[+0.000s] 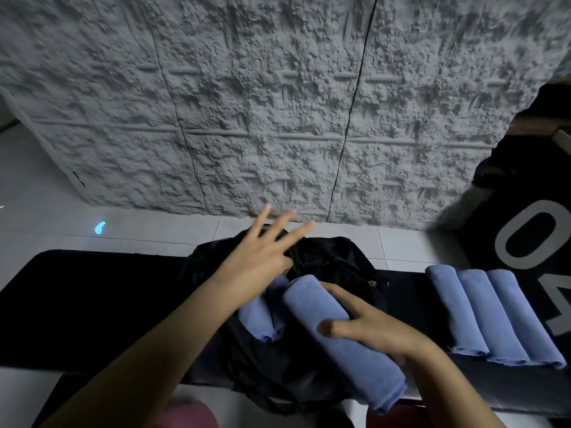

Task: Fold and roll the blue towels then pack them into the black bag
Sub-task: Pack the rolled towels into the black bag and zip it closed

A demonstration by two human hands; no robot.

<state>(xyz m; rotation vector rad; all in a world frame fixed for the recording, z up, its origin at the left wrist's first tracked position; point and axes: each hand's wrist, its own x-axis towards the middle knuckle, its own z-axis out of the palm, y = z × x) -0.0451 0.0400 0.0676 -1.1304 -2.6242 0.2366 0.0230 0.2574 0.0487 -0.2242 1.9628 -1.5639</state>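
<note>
Black bag (340,264) holds one rolled towel (259,319); right hand (370,329) grips second roll (364,372)

Two bare forearms (148,350), left grip (256,257), right grip (370,330), slim bare fingers (301,230), blurred pinkish garment (185,413) low down

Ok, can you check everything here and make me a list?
Surface: black mat on white tiled floor.
Job's things: black bag mid-mat; one rolled towel on it; three rolled towels in a row at the right.
Clutter: small blue glint on the floor.
Grips: left hand open, fingers spread over the bag; right hand grips another rolled towel.
Cables: nothing seen.
Surroundings: rough grey wall panel; black sheet with white letters.
</note>
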